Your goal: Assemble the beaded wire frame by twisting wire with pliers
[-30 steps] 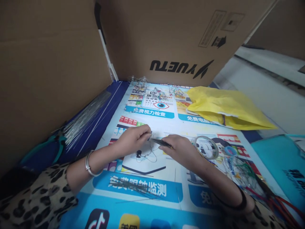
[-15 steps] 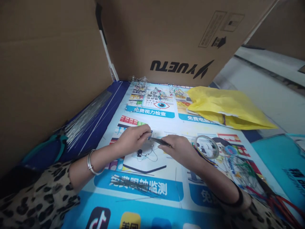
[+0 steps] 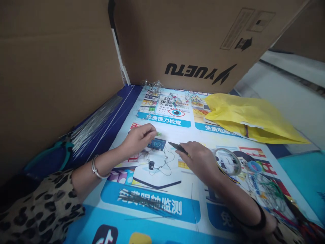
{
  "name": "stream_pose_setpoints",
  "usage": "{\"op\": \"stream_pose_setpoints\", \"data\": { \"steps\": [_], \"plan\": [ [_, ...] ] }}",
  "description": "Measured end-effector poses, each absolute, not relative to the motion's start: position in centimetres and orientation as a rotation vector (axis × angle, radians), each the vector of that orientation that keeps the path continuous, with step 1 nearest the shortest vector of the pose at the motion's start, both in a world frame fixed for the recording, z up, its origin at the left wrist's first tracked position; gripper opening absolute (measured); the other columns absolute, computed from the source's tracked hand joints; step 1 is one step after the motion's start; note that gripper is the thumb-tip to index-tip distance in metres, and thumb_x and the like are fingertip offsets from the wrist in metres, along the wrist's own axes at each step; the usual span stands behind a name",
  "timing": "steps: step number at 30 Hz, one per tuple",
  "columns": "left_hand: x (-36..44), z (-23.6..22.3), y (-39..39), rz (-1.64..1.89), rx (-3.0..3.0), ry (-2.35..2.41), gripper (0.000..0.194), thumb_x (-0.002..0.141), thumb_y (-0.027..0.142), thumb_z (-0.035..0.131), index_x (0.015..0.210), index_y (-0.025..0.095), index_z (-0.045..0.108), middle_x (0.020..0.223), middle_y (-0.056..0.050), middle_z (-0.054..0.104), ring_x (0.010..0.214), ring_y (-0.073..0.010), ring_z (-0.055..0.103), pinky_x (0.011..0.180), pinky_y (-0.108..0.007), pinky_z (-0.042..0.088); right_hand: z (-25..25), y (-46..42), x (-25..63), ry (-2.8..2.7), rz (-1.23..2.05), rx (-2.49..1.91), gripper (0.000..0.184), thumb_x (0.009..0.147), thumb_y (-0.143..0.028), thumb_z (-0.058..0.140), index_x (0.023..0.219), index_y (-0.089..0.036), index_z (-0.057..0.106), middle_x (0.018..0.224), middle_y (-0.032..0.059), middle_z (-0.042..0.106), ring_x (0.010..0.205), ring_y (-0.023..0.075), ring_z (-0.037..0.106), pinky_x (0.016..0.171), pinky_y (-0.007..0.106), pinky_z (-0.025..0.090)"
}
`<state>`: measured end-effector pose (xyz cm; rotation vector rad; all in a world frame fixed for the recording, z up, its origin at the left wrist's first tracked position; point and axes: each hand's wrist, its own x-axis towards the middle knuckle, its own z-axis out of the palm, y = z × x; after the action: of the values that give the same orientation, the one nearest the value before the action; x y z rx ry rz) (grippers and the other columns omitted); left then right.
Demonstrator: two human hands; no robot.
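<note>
My left hand hovers above the printed sheet with thumb and fingers pinched together. Whatever it may pinch is too small to make out. To its right, my right hand is closed around a dark tool with a narrow pointed tip; its handle is mostly hidden in the palm. The tip points left towards my left fingers, with a gap between. Just below and between both hands is a loop of thin wire strung with small beads, with a small black piece at its left side.
Loose thin wires lie in front. A bundle of wires and teal-handled pliers are at left. At right are a tape roll, tangled coloured wires and a yellow bag. Cardboard walls stand behind.
My hands have moved apart: the tool tip has drawn back to the right from my left fingers. The whole view has shifted slightly.
</note>
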<state>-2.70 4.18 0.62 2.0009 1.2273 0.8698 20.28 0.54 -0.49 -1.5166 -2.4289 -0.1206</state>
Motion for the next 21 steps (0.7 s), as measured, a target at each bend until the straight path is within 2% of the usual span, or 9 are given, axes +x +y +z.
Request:
{"op": "stream_pose_setpoints", "data": {
  "steps": [6,15,21],
  "plan": [
    [-3.1,-0.3,4.7,0.868,2.096,1.309,0.015,0.084,0.024,0.047,0.075,0.016,0.056,0.063,0.003,0.053,0.060,-0.0095,0.048,0.056,-0.020,0.036,-2.0,1.0,20.8,-2.434,-0.135,-1.469,0.023,0.087,-0.037,0.050,0.087,-0.019,0.064,0.079,0.0055,0.065,0.073,0.0184,0.058,0.064,0.028,0.040],
    [-2.2,0.6,3.8,0.822,2.140,0.963,0.016,0.083,0.027,0.054,0.089,0.017,0.065,0.087,-0.003,0.063,0.082,-0.0137,0.057,0.075,-0.024,0.044,-1.0,0.6,19.4,-2.314,0.097,-1.412,0.025,0.088,-0.039,0.048,0.086,-0.019,0.063,0.079,0.0046,0.065,0.075,0.0170,0.058,0.067,0.027,0.042],
    [-1.8,1.2,3.2,0.770,1.901,1.031,0.021,0.087,0.026,0.045,0.079,0.015,0.062,0.069,0.001,0.060,0.064,-0.0094,0.054,0.061,-0.020,0.042,-0.7,0.3,18.9,-2.311,0.153,-1.391,0.021,0.086,-0.036,0.051,0.087,-0.019,0.063,0.079,0.0048,0.065,0.076,0.0176,0.058,0.068,0.027,0.043]
  ]
}}
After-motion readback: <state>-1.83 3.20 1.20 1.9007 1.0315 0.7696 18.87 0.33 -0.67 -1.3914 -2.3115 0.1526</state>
